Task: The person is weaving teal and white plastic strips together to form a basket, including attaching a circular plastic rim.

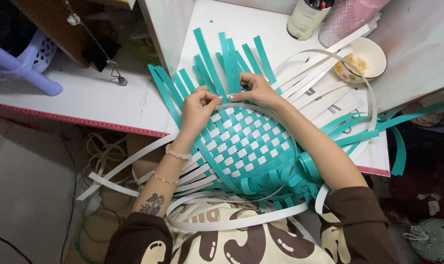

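as held, teal strips [232,58] pointing away

You had a half-woven mat [241,146] of teal and white plastic strips, checkered over-under pattern, lying partly on the white table edge and partly over your lap, curved a bit like a shallow dome. Loose teal strip ends [222,58] fanned out flat across the table at the far side; more teal ends trailed off to your right. White strip ends [129,164] hung off the near-left edge, and others spread right. One white strip [246,106] ran along the weave's far edge, pinched at its end.
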